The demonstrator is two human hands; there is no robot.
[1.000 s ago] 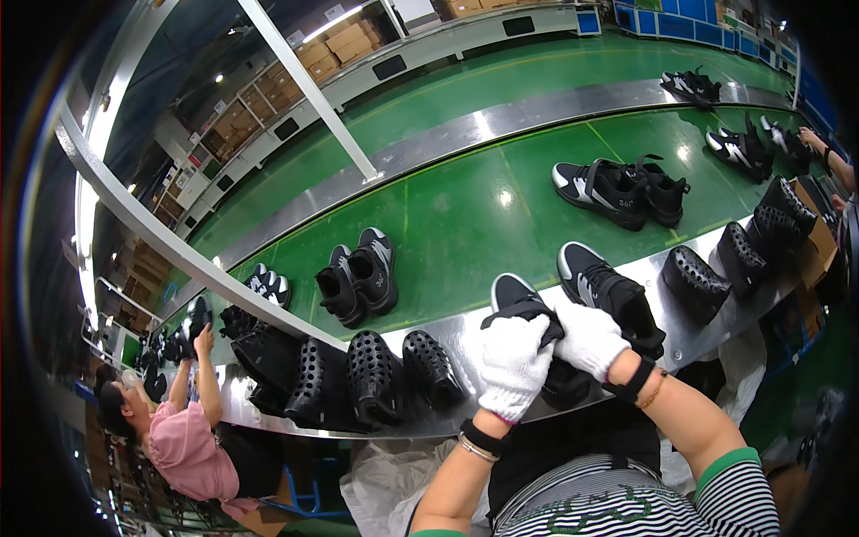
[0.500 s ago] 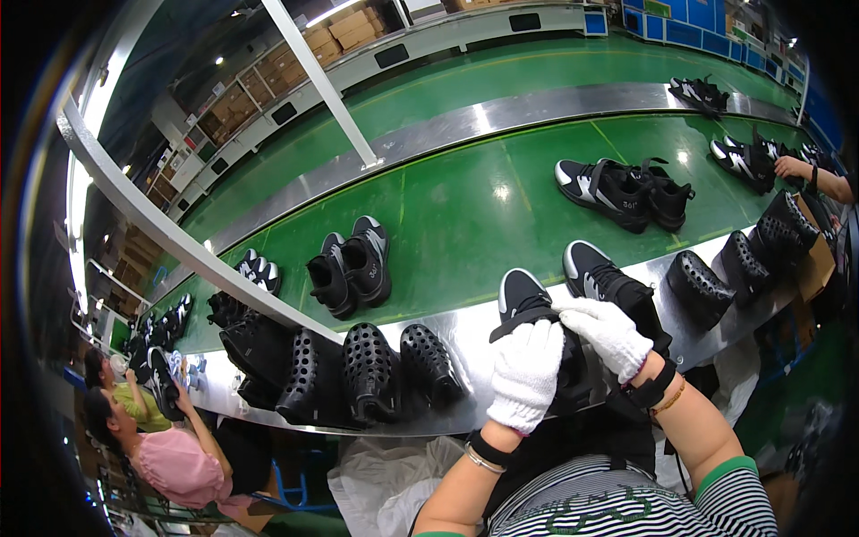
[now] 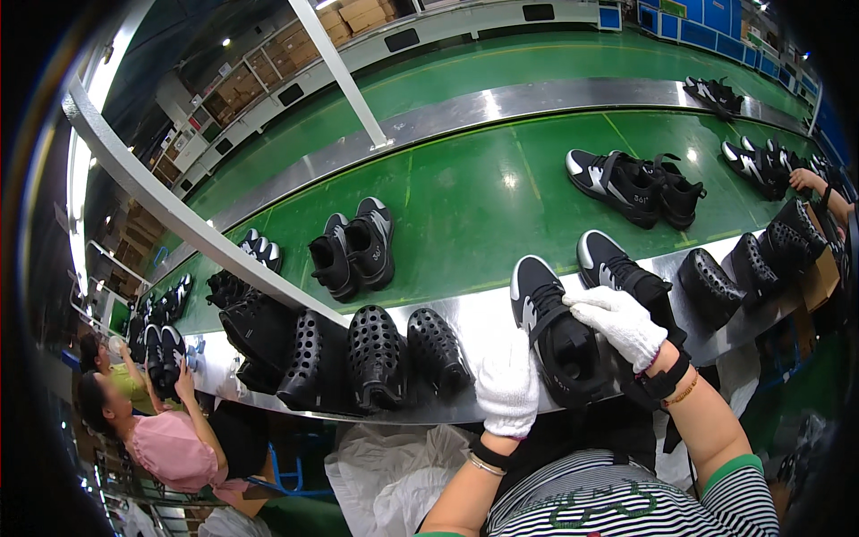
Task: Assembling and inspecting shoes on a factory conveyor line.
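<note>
In front of me on the metal ledge stands a black sneaker (image 3: pixel 562 353) with a silver-grey toe and a strap (image 3: pixel 549 322) across its instep. My right hand (image 3: pixel 619 327), in a white knit glove, rests on the strap's right end with fingers stretched out. Along the sneaker's left side lies my left hand (image 3: pixel 507 383), gloved too, its fingers straight and flat, holding nothing that I can see. A second black sneaker (image 3: pixel 622 277) sits just to the right, partly hidden behind my right hand.
Black perforated shoe-shaped forms (image 3: pixel 374 358) stand left on the metal ledge (image 3: pixel 479 313); more forms (image 3: pixel 711 286) stand right. Sneaker pairs (image 3: pixel 635 188) rest on the green surface (image 3: pixel 474 215) beyond. A white post (image 3: pixel 206 242) slants at left. Co-workers (image 3: pixel 170 447) sit left; another person's hand (image 3: pixel 805 179) shows right.
My left hand has come off the strap and moved down and left beside the sneaker. The strap now lies across the instep. My right hand stays near the strap; the view has shifted slightly.
</note>
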